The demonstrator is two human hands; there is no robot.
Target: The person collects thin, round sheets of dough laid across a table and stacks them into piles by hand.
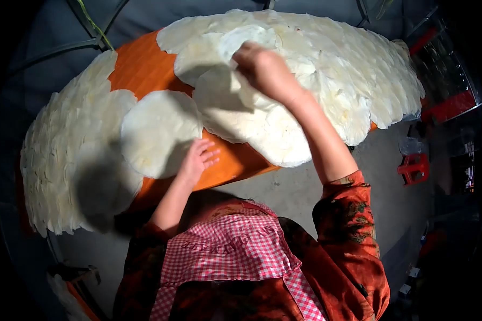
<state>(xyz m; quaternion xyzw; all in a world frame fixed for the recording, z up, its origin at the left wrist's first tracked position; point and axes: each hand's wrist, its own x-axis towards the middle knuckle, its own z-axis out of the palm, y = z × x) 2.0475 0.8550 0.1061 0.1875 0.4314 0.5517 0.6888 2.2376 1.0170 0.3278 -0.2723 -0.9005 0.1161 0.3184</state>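
Thin, round, off-white flatbread sheets lie overlapping in wide layers on an orange table. My right hand (265,69) reaches over the far part of the layers, its fingers curled together at a paler round sheet (251,35). What the fingers hold, if anything, is hidden. My left hand (198,159) is low over the table's near side, with its fingers apart and nothing in them. Beside those fingers lies a single round flatbread (158,131), flat on the orange surface. Just right of it another round sheet (219,99) overlaps its neighbours.
Bare orange tabletop (144,61) shows between the left layers (64,155) and the right layers (359,69). A red plastic stool (413,169) stands on the grey floor at right. Dark metal frame bars (59,51) run behind the table.
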